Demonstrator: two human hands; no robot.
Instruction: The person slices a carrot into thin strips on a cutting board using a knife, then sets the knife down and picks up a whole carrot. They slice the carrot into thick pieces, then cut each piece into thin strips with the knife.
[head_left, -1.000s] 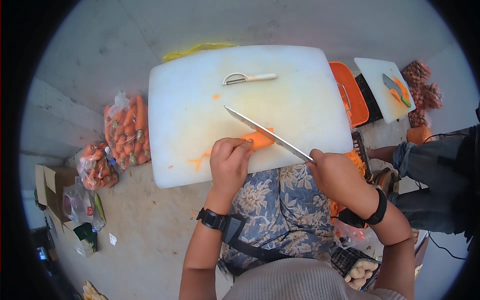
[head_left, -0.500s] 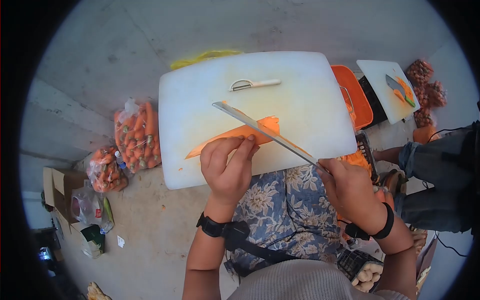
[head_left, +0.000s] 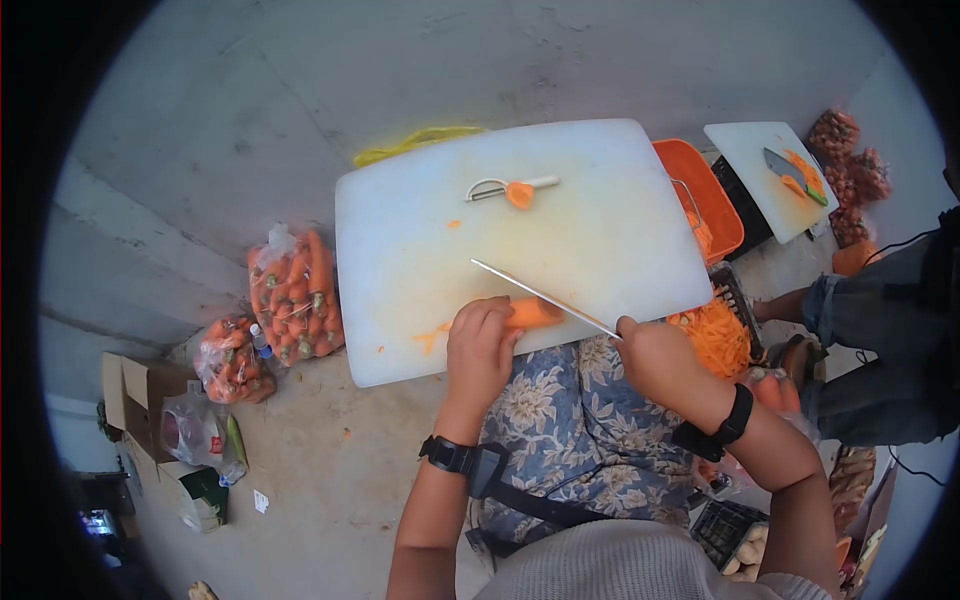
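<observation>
1. Carrot (head_left: pixel 537 313): bright orange, smooth, blunt at the right end, lying roughly sideways on the cutting board (head_left: pixel 420 240) near the edge closest to the person, middle covered by the left hand (head_left: pixel 480 345) pressed on it
2. Thin orange strips (head_left: pixel 428 338) sit past the other side of that hand, can't tell if they're attached
3. Knife (head_left: pixel 545 296): long thin metal blade seen nearly edge-on, slanting with its tip up and left over the board, handle hidden in the right hand's (head_left: pixel 660 360) grip. Blade crosses by the carrot's blunt end, can't tell if they're touching
</observation>
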